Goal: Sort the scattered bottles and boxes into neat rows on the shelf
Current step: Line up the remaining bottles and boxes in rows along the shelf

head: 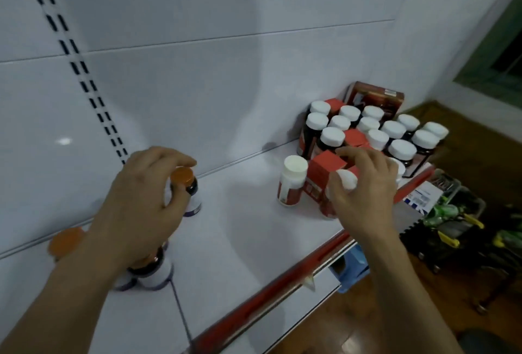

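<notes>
- White panelled wall (254, 14), a black-slotted rail (76, 62) running down it.
- Glare spot (64, 141) on the left panel.
- White shelf (254, 240), red front edge.
- Brown wood floor (395, 311) at right.
- Green window frame (491, 51), upper right.

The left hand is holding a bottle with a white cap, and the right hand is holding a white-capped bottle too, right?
Not quite. In the head view the left hand holds an orange-capped bottle, not a white-capped one. The right hand does hold a white-capped bottle.
</notes>
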`<action>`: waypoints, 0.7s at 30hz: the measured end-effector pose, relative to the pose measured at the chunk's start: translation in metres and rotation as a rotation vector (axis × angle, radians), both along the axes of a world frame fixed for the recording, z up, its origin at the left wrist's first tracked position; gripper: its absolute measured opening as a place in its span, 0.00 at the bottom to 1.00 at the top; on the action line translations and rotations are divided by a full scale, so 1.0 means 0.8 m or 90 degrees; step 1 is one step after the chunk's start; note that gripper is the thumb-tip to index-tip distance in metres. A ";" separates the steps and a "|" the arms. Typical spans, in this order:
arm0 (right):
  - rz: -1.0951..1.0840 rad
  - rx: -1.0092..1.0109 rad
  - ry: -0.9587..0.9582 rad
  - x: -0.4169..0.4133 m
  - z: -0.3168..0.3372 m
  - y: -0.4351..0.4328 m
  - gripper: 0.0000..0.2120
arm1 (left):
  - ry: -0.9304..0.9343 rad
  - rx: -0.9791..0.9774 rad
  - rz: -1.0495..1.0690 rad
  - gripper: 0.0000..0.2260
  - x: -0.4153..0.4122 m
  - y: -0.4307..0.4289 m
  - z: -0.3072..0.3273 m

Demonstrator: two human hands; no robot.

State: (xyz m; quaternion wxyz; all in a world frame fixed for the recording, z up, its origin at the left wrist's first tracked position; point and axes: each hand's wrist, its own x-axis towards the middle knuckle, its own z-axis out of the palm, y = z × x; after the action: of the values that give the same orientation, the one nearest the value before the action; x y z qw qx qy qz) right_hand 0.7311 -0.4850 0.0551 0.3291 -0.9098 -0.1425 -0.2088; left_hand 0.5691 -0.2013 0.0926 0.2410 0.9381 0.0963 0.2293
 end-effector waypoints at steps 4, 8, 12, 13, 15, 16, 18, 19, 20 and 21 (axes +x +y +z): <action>0.104 -0.119 0.067 0.031 -0.015 -0.029 0.19 | 0.029 0.026 -0.089 0.18 0.085 -0.080 0.007; 0.207 -0.128 0.021 0.046 -0.024 -0.053 0.15 | 0.080 0.024 -0.139 0.20 0.154 -0.146 -0.003; 0.275 -0.140 0.004 0.062 -0.022 -0.066 0.17 | 0.184 0.101 -0.134 0.20 0.194 -0.170 -0.031; 0.289 -0.149 0.012 0.066 -0.020 -0.069 0.18 | 0.195 0.099 -0.128 0.19 0.198 -0.169 -0.035; 0.323 -0.183 0.031 0.073 -0.019 -0.074 0.22 | 0.196 0.081 -0.113 0.17 0.202 -0.162 -0.040; 0.339 -0.198 0.039 0.077 -0.020 -0.077 0.24 | 0.196 0.082 -0.102 0.15 0.202 -0.157 -0.041; 0.360 -0.203 0.047 0.084 -0.021 -0.081 0.26 | 0.208 0.096 -0.077 0.14 0.200 -0.145 -0.041; 0.368 -0.197 0.044 0.086 -0.021 -0.082 0.26 | 0.217 0.104 -0.064 0.14 0.199 -0.139 -0.042; 0.379 -0.189 0.038 0.087 -0.020 -0.082 0.26 | 0.225 0.112 -0.051 0.15 0.198 -0.133 -0.043; 0.391 -0.181 0.030 0.087 -0.019 -0.080 0.25 | 0.234 0.121 -0.040 0.15 0.197 -0.128 -0.043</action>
State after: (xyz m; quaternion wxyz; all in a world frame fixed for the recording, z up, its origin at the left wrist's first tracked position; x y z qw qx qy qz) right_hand 0.8006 -0.5492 0.0397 0.2500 -0.8658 -0.4298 -0.0567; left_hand 0.7270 -0.3036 0.0580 0.1371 0.9852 0.0869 0.0548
